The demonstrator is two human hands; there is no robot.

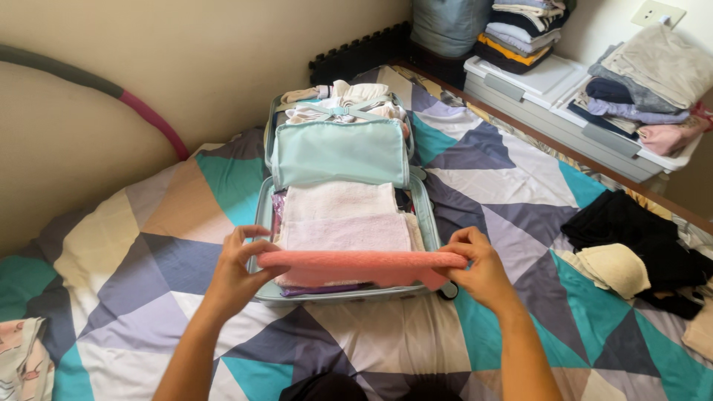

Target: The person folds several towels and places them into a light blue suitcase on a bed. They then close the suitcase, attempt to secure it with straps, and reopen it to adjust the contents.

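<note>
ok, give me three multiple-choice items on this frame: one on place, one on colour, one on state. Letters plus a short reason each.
1. Where does the open suitcase lie?
A. on the bed cover
B. on a bare wooden floor
C. on the storage box

2. What colour is the towel held by both hands?
A. black
B. pink
C. green

3. How is that towel held?
A. crumpled in one fist
B. stretched flat between left hand and right hand
C. lying untouched

Answers: 1 A, the patterned cover shows all round the case. 2 B, it is salmon pink against the white and lilac folded towels below. 3 B, each hand has a grip on one end, over the near edge of the case.
</note>
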